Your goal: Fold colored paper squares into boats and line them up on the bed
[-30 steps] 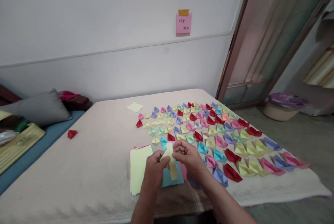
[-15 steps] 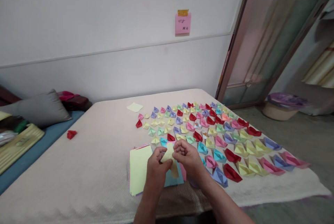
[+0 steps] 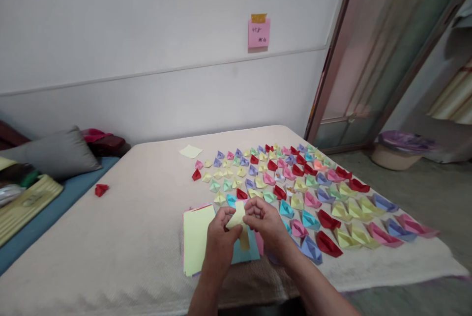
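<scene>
A partly folded piece of pale yellow paper [image 3: 238, 217] is held up between my two hands. My left hand [image 3: 223, 235] pinches its left side, thumb on top. At its right edge, the thumb and curled fingers of my right hand [image 3: 263, 220] grip it. Beneath the hands lies a stack of coloured paper sheets [image 3: 197, 242], light yellow on top at the left and blue [image 3: 246, 256] at the right. Rows of small folded paper boats [image 3: 309, 218] in red, yellow, pink, blue and green spread to the right and beyond my hands.
All this lies on a bed with a cream cover [image 3: 140, 217]. A loose yellow sheet [image 3: 191, 151] is near the wall, a red folded paper [image 3: 101, 189] at the left. A grey pillow [image 3: 59, 151] stands farther left. A lined basin [image 3: 400, 149] is on the floor at the right.
The lower strip of the yellow paper has shifted slightly left and up. Both hands keep almost the same place and hold.
</scene>
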A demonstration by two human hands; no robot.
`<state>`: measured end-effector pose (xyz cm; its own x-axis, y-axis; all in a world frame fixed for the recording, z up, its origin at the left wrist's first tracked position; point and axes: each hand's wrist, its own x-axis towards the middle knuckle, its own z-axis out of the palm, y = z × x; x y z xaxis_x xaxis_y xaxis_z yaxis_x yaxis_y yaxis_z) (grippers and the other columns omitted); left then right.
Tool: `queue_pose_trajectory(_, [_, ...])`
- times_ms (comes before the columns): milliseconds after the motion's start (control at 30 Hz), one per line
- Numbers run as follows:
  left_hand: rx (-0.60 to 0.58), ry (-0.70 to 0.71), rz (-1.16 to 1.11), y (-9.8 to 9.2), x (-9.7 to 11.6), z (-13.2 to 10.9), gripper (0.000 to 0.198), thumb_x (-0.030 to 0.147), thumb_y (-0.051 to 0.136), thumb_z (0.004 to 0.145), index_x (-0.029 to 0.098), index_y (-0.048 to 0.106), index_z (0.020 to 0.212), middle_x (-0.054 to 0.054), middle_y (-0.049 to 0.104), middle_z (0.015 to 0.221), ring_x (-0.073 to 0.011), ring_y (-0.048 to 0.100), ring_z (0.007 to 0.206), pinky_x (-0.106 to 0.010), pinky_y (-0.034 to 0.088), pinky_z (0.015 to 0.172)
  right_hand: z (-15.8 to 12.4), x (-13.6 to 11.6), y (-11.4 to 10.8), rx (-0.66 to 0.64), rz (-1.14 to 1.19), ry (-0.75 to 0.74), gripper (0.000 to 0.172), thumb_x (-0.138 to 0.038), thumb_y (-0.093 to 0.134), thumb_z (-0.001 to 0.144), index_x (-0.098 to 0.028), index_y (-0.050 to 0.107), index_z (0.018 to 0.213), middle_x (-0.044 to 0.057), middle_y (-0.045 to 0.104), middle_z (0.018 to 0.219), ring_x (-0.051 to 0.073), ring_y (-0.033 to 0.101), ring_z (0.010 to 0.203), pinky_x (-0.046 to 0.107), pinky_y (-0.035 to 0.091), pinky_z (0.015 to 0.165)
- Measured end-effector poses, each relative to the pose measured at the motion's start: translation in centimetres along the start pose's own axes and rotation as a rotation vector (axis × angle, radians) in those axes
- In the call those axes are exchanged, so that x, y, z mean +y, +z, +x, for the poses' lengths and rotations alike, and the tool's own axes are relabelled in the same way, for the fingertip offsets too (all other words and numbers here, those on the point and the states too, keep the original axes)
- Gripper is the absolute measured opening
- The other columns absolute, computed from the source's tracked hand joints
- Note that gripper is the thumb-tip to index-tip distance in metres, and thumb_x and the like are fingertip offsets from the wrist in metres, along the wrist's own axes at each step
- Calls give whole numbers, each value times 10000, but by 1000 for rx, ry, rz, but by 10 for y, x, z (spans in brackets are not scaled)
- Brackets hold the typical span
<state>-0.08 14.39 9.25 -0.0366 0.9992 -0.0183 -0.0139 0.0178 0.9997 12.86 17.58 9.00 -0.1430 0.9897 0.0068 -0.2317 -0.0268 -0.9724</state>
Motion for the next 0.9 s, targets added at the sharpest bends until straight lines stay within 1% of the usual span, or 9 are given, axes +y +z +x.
queue_pose_trajectory(167, [1, 12, 11, 0, -2, 0, 285, 139, 600, 684, 176, 546, 961, -10, 690, 838, -110, 542, 602, -216, 416, 567, 1, -2, -1, -29, 10, 16, 188, -137, 605, 558, -192, 524, 719, -82, 512, 542, 73, 421, 464, 202, 312, 451])
queue_pose_trajectory(300, [1, 31, 58, 1, -2, -1, 271, 133, 597, 683, 174, 557, 948, -9, 699, 827, -111, 540, 593, -217, 414, 568, 1, -1, -1, -41, 27, -11, 185, -140, 612, 566, -181, 552, 737, -70, 535, 574, 69, 430, 480, 196, 317, 452])
queue_pose_trajectory(433, [8, -1, -16, 1, -3, 0, 289, 141, 611, 679, 179, 537, 956, -6, 702, 816, -108, 546, 573, -212, 407, 547, 1, 3, -2, -27, 20, -11, 230, -140, 617, 582, -185, 553, 798, -60, 576, 615, 72, 460, 488, 198, 348, 468])
queue_pose_trajectory(533, [51, -16, -93, 0, -5, 2, 307, 164, 633, 678, 181, 522, 964, -15, 701, 841, -118, 571, 605, -221, 423, 568, 2, 5, -2, -81, -24, 25, 175, -153, 620, 591, -180, 545, 747, -72, 545, 545, 72, 449, 451, 199, 342, 451])
queue_pose_trajectory(633, [81, -9, -80, -1, -5, 3, 308, 200, 654, 675, 178, 537, 960, -34, 701, 866, -142, 600, 643, -241, 443, 587, 1, 5, -1, -133, -63, 31, 135, -178, 630, 599, -173, 547, 706, -72, 527, 511, 75, 441, 436, 203, 332, 440])
queue_pose_trajectory(700, [168, 28, -1, 0, -4, 2, 335, 210, 665, 666, 181, 560, 983, -52, 695, 910, -176, 628, 738, -270, 465, 649, -1, 4, 0, -107, -46, 15, 132, -173, 625, 602, -176, 543, 706, -74, 522, 518, 74, 438, 446, 203, 335, 449])
queue_pose_trajectory(800, [349, 186, 172, 1, -3, -1, 338, 196, 645, 682, 197, 586, 1015, -65, 662, 1007, -211, 612, 941, -334, 455, 832, -3, 4, 3, -67, -48, -12, 127, -156, 600, 624, -182, 532, 727, -73, 513, 543, 79, 440, 480, 204, 348, 475])
queue_pose_trajectory(833, [381, 243, 210, 1, -3, -3, 310, 194, 629, 699, 202, 591, 1006, -66, 648, 1036, -211, 601, 975, -348, 441, 876, -4, 4, 4, -70, -72, -21, 126, -152, 591, 631, -184, 527, 734, -71, 508, 550, 82, 442, 490, 204, 348, 479])
queue_pose_trajectory(900, [402, 324, 239, 0, -3, -4, 208, 203, 595, 738, 205, 598, 945, -68, 622, 1078, -209, 593, 998, -354, 440, 897, -4, 7, 5, -87, -146, -46, 117, -146, 576, 644, -186, 517, 736, -67, 493, 559, 88, 440, 505, 204, 338, 479])
